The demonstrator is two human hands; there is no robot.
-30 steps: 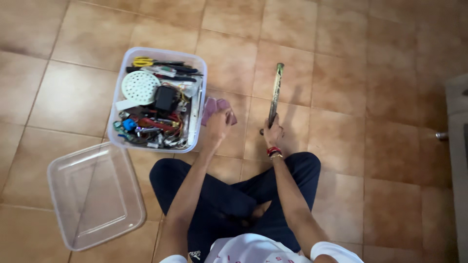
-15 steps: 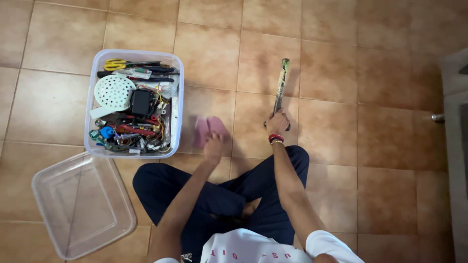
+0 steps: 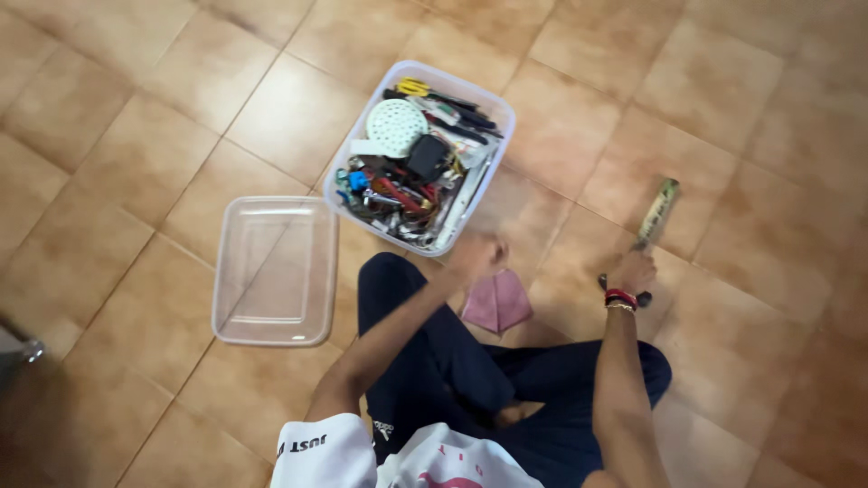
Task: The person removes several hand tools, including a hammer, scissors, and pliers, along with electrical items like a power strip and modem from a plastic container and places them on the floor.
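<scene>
I sit cross-legged on a tiled floor. My right hand [image 3: 631,271] grips the lower end of a long worn tool [image 3: 656,211], a hammer-like thing that rests on the tiles and points away from me. My left hand [image 3: 476,256] is blurred, raised just beside the near corner of a clear plastic box [image 3: 496,137] full of tools, wires and a white perforated disc [image 3: 395,127]. A pink cloth [image 3: 496,303] lies on the floor just below that hand; whether the fingers touch it is unclear.
The box's clear lid [image 3: 274,271] lies upside down on the tiles to the left of my knee. Yellow-handled pliers [image 3: 416,88] lie at the far end of the box. A dark object [image 3: 18,352] shows at the left edge.
The view has swung and rotated, so the box now sits up the middle. My left hand has lifted from the pink cloth toward the box; the cloth lies nearer my leg. My right hand keeps its grip.
</scene>
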